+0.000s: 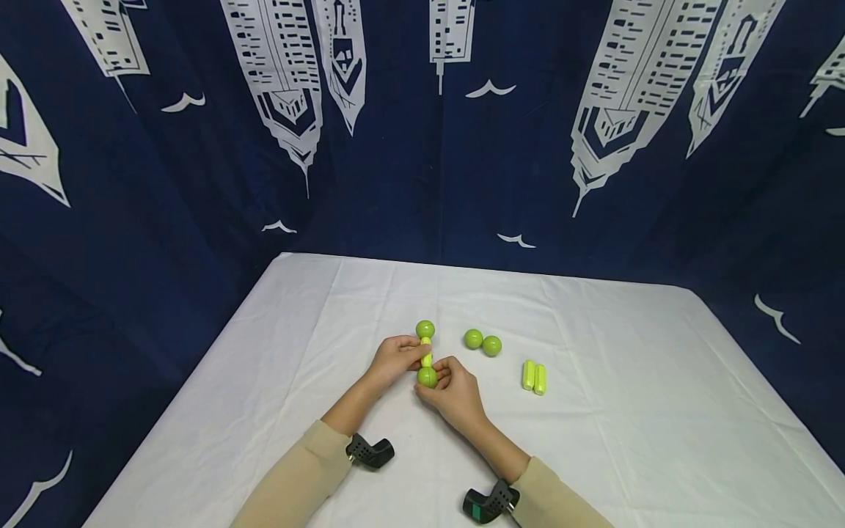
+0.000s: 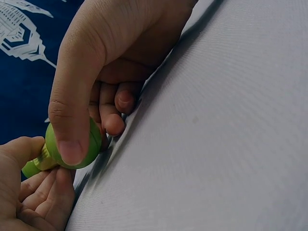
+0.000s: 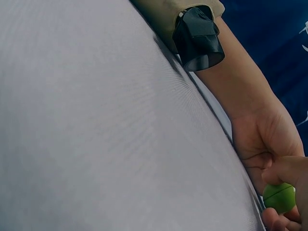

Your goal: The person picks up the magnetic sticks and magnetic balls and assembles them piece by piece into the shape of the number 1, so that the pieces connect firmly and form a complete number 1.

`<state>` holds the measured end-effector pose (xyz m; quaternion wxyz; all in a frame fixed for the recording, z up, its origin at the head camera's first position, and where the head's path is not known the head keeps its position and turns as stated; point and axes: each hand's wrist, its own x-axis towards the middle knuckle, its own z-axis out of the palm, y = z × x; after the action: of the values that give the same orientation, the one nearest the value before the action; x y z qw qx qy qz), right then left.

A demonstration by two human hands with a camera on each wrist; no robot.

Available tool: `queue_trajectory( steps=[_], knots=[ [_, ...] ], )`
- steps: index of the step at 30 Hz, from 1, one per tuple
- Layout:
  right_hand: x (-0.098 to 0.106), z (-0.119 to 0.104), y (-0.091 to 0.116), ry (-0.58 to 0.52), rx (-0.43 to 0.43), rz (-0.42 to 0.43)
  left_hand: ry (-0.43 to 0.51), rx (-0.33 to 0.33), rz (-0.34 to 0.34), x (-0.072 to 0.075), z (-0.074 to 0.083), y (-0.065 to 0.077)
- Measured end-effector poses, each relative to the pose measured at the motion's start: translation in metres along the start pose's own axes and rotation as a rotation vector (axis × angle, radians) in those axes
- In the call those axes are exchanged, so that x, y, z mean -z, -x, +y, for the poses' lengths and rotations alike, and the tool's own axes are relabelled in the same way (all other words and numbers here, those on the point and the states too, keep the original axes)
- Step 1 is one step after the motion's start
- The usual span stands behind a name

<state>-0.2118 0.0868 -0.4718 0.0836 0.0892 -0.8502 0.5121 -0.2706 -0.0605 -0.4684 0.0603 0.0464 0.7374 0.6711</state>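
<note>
A yellow rod (image 1: pixel 426 358) has a green ball at each end, the far ball (image 1: pixel 425 329) and the near ball (image 1: pixel 427 378). My left hand (image 1: pixel 396 358) grips the rod between thumb and fingers. In the left wrist view, that left hand (image 2: pixel 36 192) comes in from the lower left. My right hand (image 1: pixel 455 394) pinches the near green ball; its thumb lies across the ball (image 2: pixel 91 144) in the left wrist view. At the right wrist view's lower right edge, the ball (image 3: pixel 279 197) shows beside my right hand (image 3: pixel 291 171).
Two loose green balls (image 1: pixel 473 339) sit side by side right of the far end. Farther right, two yellow rods (image 1: pixel 529 375) lie next to each other. A white cloth (image 1: pixel 627 411) covers the table. Behind it hangs a dark blue curtain (image 1: pixel 396 198) with white prints.
</note>
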Motion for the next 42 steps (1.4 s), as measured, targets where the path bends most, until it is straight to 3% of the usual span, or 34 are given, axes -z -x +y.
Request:
queue_trajectory(
  steps=[4, 9, 12, 15, 27, 30, 38, 42],
  knots=[
    [-0.001, 0.002, 0.000, -0.001, 0.008, 0.018, 0.003, 0.010, -0.011, 0.001, 0.000, 0.000],
    [-0.002, 0.002, 0.000, -0.030, 0.021, 0.060, -0.005, 0.017, -0.033, 0.001, 0.018, 0.011],
    [-0.003, 0.003, 0.000, -0.067, 0.015, 0.079, 0.009, 0.021, -0.029, 0.000, 0.015, 0.010],
    [-0.003, 0.005, -0.001, -0.112, -0.009, 0.091, 0.022, 0.038, -0.025, 0.000, 0.001, 0.000],
    [-0.003, 0.005, -0.003, -0.271, -0.088, 0.094, 0.043, 0.097, -0.069, 0.002, 0.003, -0.001],
    [-0.003, 0.004, -0.003, -0.286, -0.089, 0.093, 0.053, 0.137, -0.092, 0.004, 0.003, 0.000],
    [0.000, 0.005, -0.004, -0.291, -0.092, 0.107, 0.135, 0.352, -0.166, 0.006, 0.016, 0.006],
    [0.001, 0.006, -0.005, -0.267, -0.097, 0.108, 0.137, 0.402, -0.194, 0.004, 0.021, 0.009]
  ],
)
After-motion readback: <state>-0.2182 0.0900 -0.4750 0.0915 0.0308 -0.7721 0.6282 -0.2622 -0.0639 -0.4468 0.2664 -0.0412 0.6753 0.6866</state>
